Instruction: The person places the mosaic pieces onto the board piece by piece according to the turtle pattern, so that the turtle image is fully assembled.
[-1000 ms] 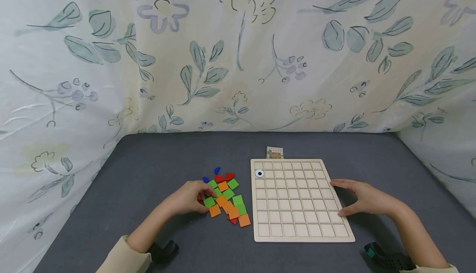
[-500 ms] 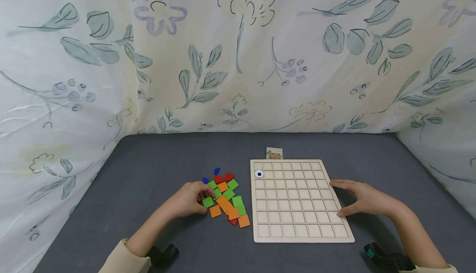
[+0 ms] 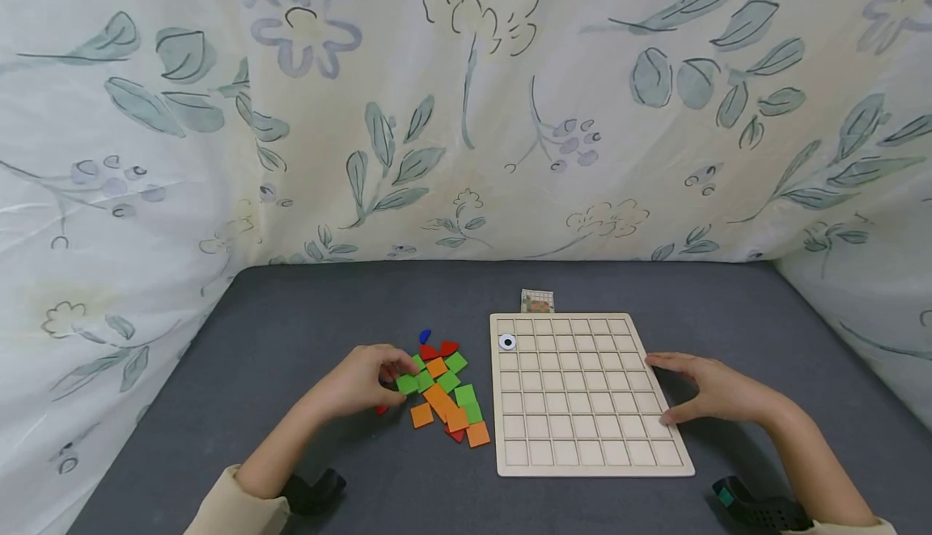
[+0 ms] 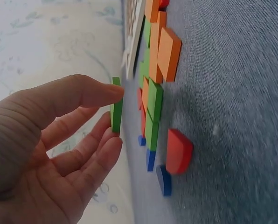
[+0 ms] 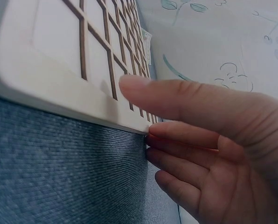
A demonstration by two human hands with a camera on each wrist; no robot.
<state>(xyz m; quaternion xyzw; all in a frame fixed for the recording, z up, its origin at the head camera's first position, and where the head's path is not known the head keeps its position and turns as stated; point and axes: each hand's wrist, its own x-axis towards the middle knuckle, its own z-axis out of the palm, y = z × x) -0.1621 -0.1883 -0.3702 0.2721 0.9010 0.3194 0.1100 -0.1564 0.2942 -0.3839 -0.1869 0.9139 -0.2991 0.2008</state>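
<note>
In the left wrist view my left hand point(image 3: 364, 377) pinches a green square tile point(image 4: 116, 109) between thumb and fingertips, held up above the table. The same tile shows at the fingertips in the head view, overlapping the pile's left side. Loose green, orange point(image 3: 439, 400), red point(image 3: 449, 348) and blue point(image 3: 425, 337) pieces lie on the table to its right. A pale wooden grid board point(image 3: 582, 470) lies beyond them, with one round eye piece point(image 3: 507, 342) near its upper left corner. My right hand point(image 3: 717, 389) rests at the board's right edge, thumb and fingers spread along it.
A small printed card point(image 3: 537, 301) sticks out behind the board's far edge. Under everything is a dark grey tabletop point(image 3: 306, 300). A floral cloth point(image 3: 466, 195) hangs at the back and sides. In the left wrist view a red piece point(image 4: 178, 151) lies near a blue one point(image 4: 163, 180).
My left hand has risen slightly and shifted left with the green tile, uncovering a red piece below it. The nearby blue piece is now hidden. My right hand has stayed at the board.
</note>
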